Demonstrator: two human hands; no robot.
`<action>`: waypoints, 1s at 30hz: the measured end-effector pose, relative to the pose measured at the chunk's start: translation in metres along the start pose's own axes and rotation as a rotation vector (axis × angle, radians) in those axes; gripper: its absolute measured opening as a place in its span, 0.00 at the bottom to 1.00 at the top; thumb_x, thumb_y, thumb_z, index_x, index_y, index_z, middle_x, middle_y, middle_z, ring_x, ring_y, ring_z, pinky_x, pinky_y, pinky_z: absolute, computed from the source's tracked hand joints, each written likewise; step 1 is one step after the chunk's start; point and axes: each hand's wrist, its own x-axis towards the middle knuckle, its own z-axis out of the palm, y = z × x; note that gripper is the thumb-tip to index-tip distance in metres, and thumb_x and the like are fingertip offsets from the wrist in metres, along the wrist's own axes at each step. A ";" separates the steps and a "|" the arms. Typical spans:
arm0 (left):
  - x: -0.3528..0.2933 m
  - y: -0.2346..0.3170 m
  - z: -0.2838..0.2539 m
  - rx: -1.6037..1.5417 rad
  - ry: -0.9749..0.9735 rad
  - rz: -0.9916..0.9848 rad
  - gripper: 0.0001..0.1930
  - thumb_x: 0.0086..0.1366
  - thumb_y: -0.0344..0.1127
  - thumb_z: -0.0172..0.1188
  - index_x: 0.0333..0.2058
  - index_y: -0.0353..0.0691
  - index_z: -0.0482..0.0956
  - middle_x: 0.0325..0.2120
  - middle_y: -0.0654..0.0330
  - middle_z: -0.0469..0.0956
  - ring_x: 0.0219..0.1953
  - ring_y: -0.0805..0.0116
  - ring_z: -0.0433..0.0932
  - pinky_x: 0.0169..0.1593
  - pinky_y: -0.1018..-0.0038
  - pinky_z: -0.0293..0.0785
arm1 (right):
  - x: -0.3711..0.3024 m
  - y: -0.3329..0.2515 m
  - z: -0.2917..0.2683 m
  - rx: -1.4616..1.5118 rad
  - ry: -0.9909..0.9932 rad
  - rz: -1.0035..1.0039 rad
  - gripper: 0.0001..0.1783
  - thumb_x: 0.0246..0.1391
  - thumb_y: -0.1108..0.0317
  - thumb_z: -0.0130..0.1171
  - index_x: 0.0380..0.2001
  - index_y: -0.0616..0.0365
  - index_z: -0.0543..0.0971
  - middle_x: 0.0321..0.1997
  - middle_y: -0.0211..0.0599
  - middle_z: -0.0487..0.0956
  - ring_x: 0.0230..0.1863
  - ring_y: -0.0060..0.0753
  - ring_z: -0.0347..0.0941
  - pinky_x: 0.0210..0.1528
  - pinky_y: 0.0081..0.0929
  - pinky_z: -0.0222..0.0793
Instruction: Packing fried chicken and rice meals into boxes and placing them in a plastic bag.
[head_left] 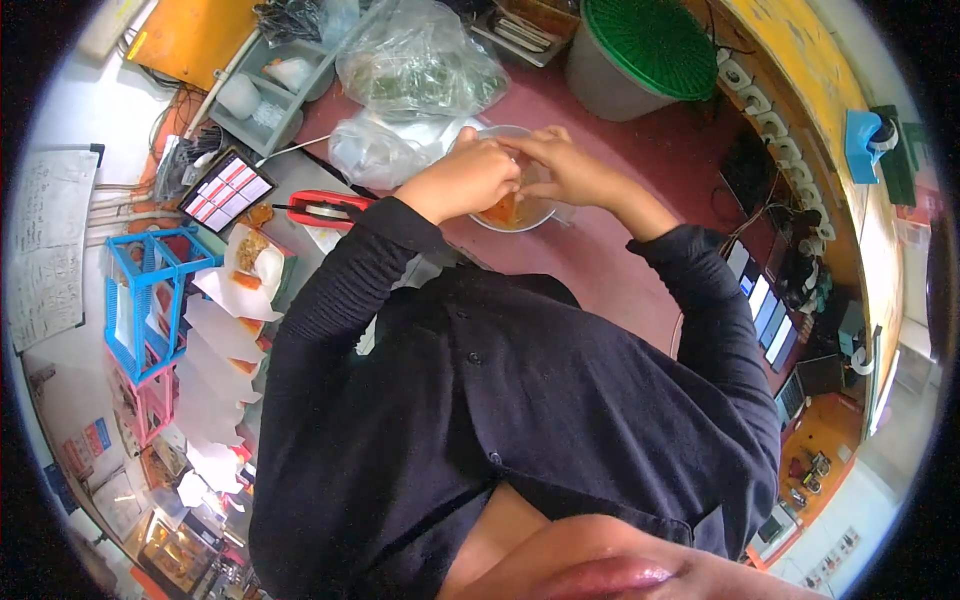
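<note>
In front of my chest both hands meet over a pale bowl (537, 214) on the dark red tabletop. Orange-red food or sauce (499, 211) shows inside it, partly covered by my hands. My left hand (472, 178) is closed, its fingers curled above the bowl's left side. From the right, my right hand (570, 170) reaches across with bent fingers, their tips close to the left fingers. Whatever the fingers pinch is too small or hidden to make out. Just beyond the bowl lie a clear plastic bag with green contents (425, 75) and a crumpled white bag (375, 152).
A grey bucket with a green lid (650, 45) stands at the far right. To the left are a red-edged container (328, 209), a tablet screen (228, 190), a grey divided tray (262, 100), paper-lined food portions (250, 262) and a blue rack (150, 300). Phones (765, 310) lie at right.
</note>
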 end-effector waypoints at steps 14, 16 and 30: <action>-0.007 -0.007 0.056 -0.501 0.529 -0.285 0.09 0.61 0.37 0.50 0.31 0.41 0.79 0.27 0.56 0.78 0.36 0.57 0.73 0.43 0.63 0.56 | 0.003 -0.001 0.012 -0.255 0.070 -0.196 0.05 0.47 0.68 0.59 0.23 0.56 0.75 0.22 0.35 0.72 0.30 0.36 0.67 0.45 0.39 0.57; -0.003 -0.014 0.061 -0.654 0.478 -0.353 0.11 0.62 0.37 0.50 0.34 0.38 0.78 0.29 0.51 0.78 0.35 0.52 0.75 0.42 0.62 0.62 | 0.005 0.004 0.014 -0.278 0.112 -0.257 0.05 0.46 0.69 0.60 0.23 0.57 0.75 0.23 0.34 0.73 0.32 0.35 0.69 0.46 0.40 0.58; 0.000 -0.013 0.030 -0.704 0.441 -0.209 0.12 0.67 0.35 0.48 0.36 0.29 0.73 0.29 0.53 0.76 0.33 0.67 0.74 0.40 0.71 0.69 | 0.012 0.015 -0.016 -0.445 -0.191 -0.254 0.15 0.39 0.67 0.64 0.33 0.57 0.76 0.33 0.38 0.74 0.38 0.41 0.67 0.47 0.41 0.56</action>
